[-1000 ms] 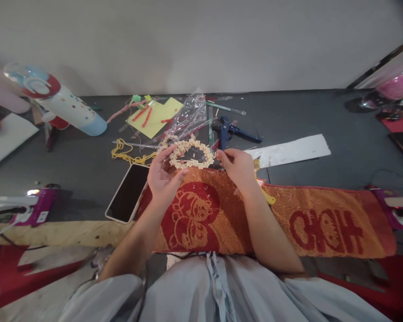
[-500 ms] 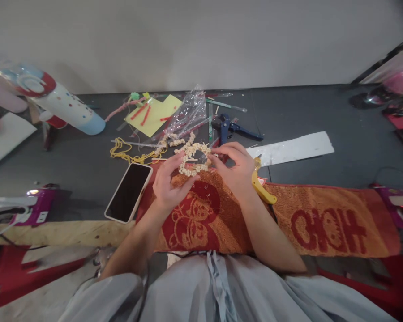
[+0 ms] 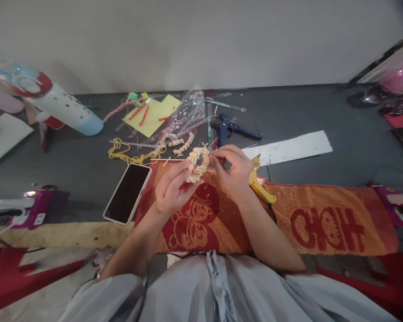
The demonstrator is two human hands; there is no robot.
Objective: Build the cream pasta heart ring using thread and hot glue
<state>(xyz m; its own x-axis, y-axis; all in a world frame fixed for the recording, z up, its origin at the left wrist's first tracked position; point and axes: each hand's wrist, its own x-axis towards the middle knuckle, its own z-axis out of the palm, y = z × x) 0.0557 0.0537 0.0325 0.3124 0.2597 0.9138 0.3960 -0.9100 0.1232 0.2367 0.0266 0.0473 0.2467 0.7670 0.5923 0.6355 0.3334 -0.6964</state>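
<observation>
Left hand (image 3: 170, 192): grasping the stick ring (image 3: 200, 169) by its left side, above the towel (image 3: 231, 214) on the desk's (image 3: 295, 112) near edge.
Right hand (image 3: 234, 172): fingertips pinched together at the ring's right rim; cannot tell what they grip.
Yellow tool (image 3: 262, 188): beside the right wrist.
Phone (image 3: 127, 192): left of the towel.
Curved pieces (image 3: 187, 144): just beyond the ring, crowding its far side.
Blue cutter (image 3: 223, 127), plastic bag (image 3: 192, 107): toward the far edge.
Ring since half a second ago: turned, inner wall showing more.
</observation>
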